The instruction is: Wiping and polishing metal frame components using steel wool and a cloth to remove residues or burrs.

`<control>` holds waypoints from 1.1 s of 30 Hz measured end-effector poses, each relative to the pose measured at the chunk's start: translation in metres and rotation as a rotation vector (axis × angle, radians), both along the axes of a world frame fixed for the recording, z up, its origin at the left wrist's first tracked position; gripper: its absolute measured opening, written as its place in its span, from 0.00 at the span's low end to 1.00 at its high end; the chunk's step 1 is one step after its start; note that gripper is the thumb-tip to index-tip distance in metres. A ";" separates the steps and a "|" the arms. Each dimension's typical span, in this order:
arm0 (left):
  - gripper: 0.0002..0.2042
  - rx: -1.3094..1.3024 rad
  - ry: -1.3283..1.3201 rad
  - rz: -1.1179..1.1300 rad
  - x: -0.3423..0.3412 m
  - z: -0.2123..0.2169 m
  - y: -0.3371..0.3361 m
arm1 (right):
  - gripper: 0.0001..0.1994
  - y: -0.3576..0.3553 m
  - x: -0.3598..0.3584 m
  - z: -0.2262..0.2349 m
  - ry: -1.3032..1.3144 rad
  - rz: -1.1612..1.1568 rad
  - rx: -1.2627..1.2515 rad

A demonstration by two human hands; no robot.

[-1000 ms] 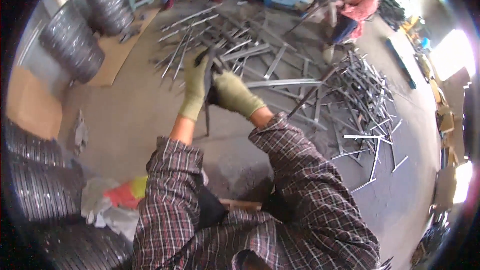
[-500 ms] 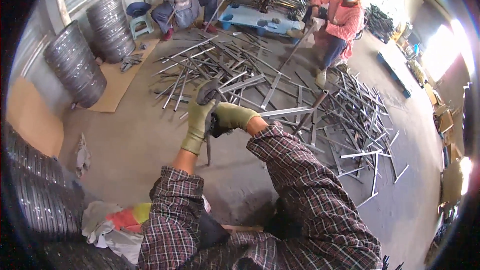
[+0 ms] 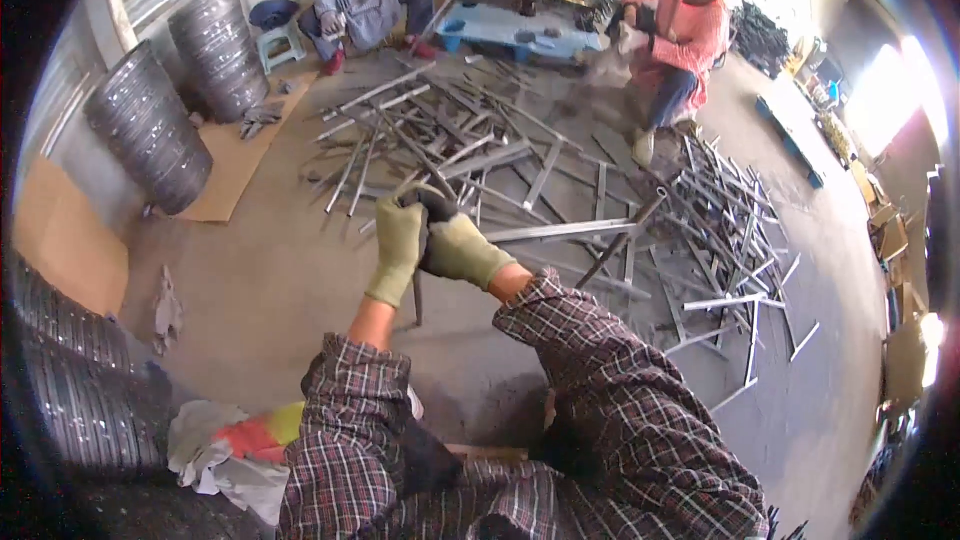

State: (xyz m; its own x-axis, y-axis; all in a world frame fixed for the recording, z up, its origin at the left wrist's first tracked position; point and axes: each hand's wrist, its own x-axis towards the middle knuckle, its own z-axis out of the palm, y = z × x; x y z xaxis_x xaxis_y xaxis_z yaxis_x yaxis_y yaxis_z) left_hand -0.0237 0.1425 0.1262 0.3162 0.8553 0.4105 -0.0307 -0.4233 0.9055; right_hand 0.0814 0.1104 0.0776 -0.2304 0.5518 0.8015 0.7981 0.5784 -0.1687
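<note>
Look at the gloves [image 3: 391, 275]: left hand [image 3: 404, 227] and right hand [image 3: 458, 240] both wear yellowish-green cloth, turning blackish around the fingers (coating or grime, hard to call!). Snug glove cuffs stop short, and there's bare wrist on each arm. Then come the loose sleeves [image 3: 345, 430], dark brownish plaid, thin whitish lines crossing reddish ones, and that same check runs onto the shirt front [image 3: 490, 488]!

Free floor [image 3: 255, 285] leftward, metal bars [image 3: 543, 176] blocking ahead
</note>
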 end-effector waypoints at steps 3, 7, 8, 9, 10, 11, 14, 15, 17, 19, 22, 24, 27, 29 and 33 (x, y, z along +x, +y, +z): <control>0.13 -0.045 -0.122 -0.028 0.033 0.015 -0.011 | 0.04 0.011 0.042 -0.064 -0.257 -0.262 -0.239; 0.12 -0.031 0.021 0.005 0.012 0.007 0.010 | 0.10 -0.030 0.027 0.009 -0.177 -0.290 -0.561; 0.12 0.003 0.092 0.083 0.014 0.013 0.003 | 0.14 -0.048 0.039 0.030 -0.216 -0.453 -0.814; 0.12 -0.005 0.072 0.074 0.015 0.020 -0.001 | 0.19 -0.063 0.070 0.021 -0.225 -0.401 -0.742; 0.12 0.078 0.022 0.015 0.018 0.009 0.014 | 0.22 -0.085 0.090 0.031 -0.214 -0.463 -0.809; 0.13 0.025 0.048 0.002 0.016 0.011 0.012 | 0.22 -0.109 0.107 0.037 -0.116 -0.453 -0.759; 0.13 -0.079 -0.080 -0.126 0.028 -0.001 0.021 | 0.20 -0.161 0.163 0.036 -0.060 -0.572 -0.765; 0.12 -0.061 -0.036 -0.100 0.028 -0.003 0.021 | 0.20 -0.169 0.167 0.038 -0.039 -0.601 -0.773; 0.12 -0.032 0.003 -0.077 0.029 -0.001 0.017 | 0.20 -0.167 0.170 0.038 -0.040 -0.542 -0.721; 0.12 0.041 0.174 0.197 0.034 -0.005 0.014 | 0.27 -0.161 0.169 0.034 -0.058 -0.517 -0.679; 0.11 0.071 0.029 0.074 0.021 -0.036 0.035 | 0.24 -0.131 0.103 0.037 -0.065 -0.526 -0.731; 0.12 0.086 0.036 0.177 0.023 -0.022 0.014 | 0.23 -0.104 0.076 0.017 -0.179 -0.508 -0.736; 0.13 -0.160 0.005 -0.038 0.024 -0.015 0.007 | 0.19 -0.060 0.031 0.016 -0.167 -0.449 -0.769; 0.12 -0.082 -0.050 -0.134 0.025 -0.006 0.002 | 0.12 -0.036 0.016 0.004 -0.234 -0.413 -0.608; 0.09 -0.049 -0.074 -0.057 0.021 -0.026 0.020 | 0.14 -0.027 -0.002 0.005 -0.187 -0.388 -0.486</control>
